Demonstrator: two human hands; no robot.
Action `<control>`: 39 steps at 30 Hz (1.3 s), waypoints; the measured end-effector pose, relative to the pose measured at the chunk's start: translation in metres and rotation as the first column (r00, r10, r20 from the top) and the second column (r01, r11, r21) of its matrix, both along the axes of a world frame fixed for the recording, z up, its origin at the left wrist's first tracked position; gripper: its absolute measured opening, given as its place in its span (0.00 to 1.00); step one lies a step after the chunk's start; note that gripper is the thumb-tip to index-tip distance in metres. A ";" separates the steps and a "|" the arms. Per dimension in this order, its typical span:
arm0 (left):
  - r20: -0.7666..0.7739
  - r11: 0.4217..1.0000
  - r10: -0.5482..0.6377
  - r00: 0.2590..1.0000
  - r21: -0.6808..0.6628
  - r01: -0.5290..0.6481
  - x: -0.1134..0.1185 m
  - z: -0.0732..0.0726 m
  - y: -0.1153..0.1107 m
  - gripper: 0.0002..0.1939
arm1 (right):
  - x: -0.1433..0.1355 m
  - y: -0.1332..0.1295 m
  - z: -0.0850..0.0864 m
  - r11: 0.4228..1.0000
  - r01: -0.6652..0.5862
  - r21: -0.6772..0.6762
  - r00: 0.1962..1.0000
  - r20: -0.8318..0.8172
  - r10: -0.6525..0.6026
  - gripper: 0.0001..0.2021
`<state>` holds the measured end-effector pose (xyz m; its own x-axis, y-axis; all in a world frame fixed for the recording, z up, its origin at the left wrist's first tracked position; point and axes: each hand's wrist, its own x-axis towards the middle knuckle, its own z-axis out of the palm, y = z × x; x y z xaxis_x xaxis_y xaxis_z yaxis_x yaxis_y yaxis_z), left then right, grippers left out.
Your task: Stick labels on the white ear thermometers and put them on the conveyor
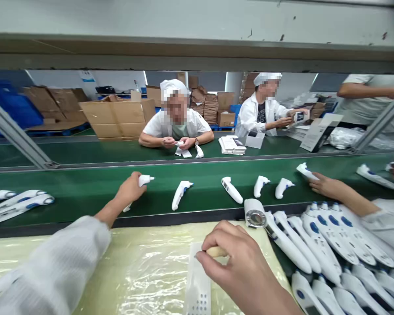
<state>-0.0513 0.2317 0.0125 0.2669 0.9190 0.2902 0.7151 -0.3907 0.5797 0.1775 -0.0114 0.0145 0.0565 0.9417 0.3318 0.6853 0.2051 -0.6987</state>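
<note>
White device (145,180) sits over the green belt (206,179), wrapped in the grip of the left hand (130,189); apparently a pickup step, next calling for a steady lift. The right hand (238,253) pinches a beige rod (217,251).

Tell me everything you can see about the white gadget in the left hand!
The white gadget looks like smooth plastic. Its narrow tip points to the picture's right. The left hand grips it over the green belt, hiding its middle; a white end below is probably its handle. Whether it touches the belt, I can't tell.
</note>
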 end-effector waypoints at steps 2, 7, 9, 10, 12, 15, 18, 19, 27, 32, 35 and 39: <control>0.004 0.999 -0.012 1.000 -0.037 0.012 0.014 0.001 -0.031 0.21 | 0.004 -0.003 0.007 1.000 0.015 -0.013 0.997 -0.080 -0.016 0.06; 0.256 0.856 -0.325 0.911 -0.329 0.398 0.051 -0.005 -0.148 0.23 | 0.011 -0.006 0.012 0.994 0.055 0.091 0.989 -0.140 -0.042 0.05; 0.360 0.768 -0.335 0.871 -0.431 0.474 0.060 -0.008 -0.180 0.22 | 0.011 -0.007 0.011 0.991 0.042 0.124 0.996 -0.087 -0.031 0.06; 0.390 0.742 -0.326 0.861 -0.458 0.489 0.062 -0.009 -0.191 0.21 | 0.010 -0.007 0.010 0.991 0.031 0.130 0.998 -0.052 -0.025 0.07; 0.422 0.726 -0.315 0.850 -0.470 0.502 0.063 -0.011 -0.200 0.18 | 0.008 -0.007 0.009 0.992 0.012 0.128 1.000 0.014 -0.014 0.08; 0.429 0.725 -0.307 0.850 -0.472 0.501 0.060 -0.011 -0.200 0.16 | 0.007 -0.007 0.007 0.996 -0.014 0.083 0.997 0.076 0.008 0.09; 0.439 0.698 -0.301 0.847 -0.504 0.509 0.059 -0.012 -0.198 0.17 | 0.009 -0.007 0.006 0.998 -0.035 0.057 0.995 0.095 0.029 0.08; 0.452 0.688 -0.295 0.842 -0.510 0.516 0.059 -0.012 -0.198 0.18 | 0.010 -0.007 0.006 0.997 -0.036 0.062 0.995 0.096 0.030 0.08; 0.502 0.641 -0.246 0.829 -0.557 0.528 0.062 -0.010 -0.200 0.20 | 0.010 -0.006 0.007 0.998 -0.012 0.058 0.995 0.102 0.006 0.07; 0.490 0.648 -0.227 0.842 -0.569 0.506 0.061 -0.010 -0.201 0.21 | 0.010 -0.007 0.008 0.998 -0.017 0.053 0.996 0.090 0.012 0.07; 0.489 0.647 -0.222 0.844 -0.573 0.502 0.061 -0.010 -0.202 0.21 | 0.010 -0.008 0.008 0.999 -0.016 0.052 0.996 0.083 0.011 0.07; 0.473 0.625 -0.211 0.856 -0.608 0.490 0.061 -0.005 -0.201 0.21 | 0.009 -0.008 0.007 0.999 -0.019 0.040 0.997 0.072 0.016 0.07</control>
<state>0.0098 0.0307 0.0077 0.6299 0.7364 -0.2470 0.3234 0.0405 0.9454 0.1870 -0.0199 0.0213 0.0152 0.9279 0.3726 0.7293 0.2447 -0.6390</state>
